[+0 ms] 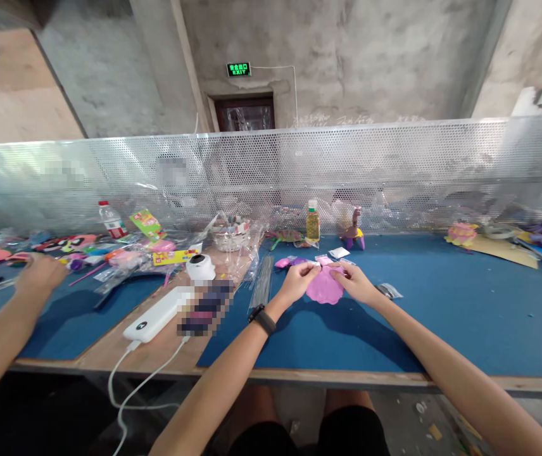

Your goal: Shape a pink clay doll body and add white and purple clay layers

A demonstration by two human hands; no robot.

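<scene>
A thin pink sheet with a scalloped edge [325, 289] hangs between my two hands, just above the blue table mat [461, 310]. My left hand [298, 280] pinches it at its upper left, and a dark watch sits on that wrist. On the opposite edge, my right hand [357, 282] grips it between thumb and fingers. Behind my left hand lie small pink and purple pieces [286, 261], partly hidden. A bundle of thin wires [262, 282] is left of that hand. Past my right hand rests a small clear packet [389, 291].
Toward the back stand a bottle of yellow liquid [313, 225], a brown and purple figure [355, 229] and a basket [230, 235]. A white power bank [159, 313] and cables lie left. A co-worker's hand [40, 275] is far left. A perforated metal screen [394, 164] runs behind.
</scene>
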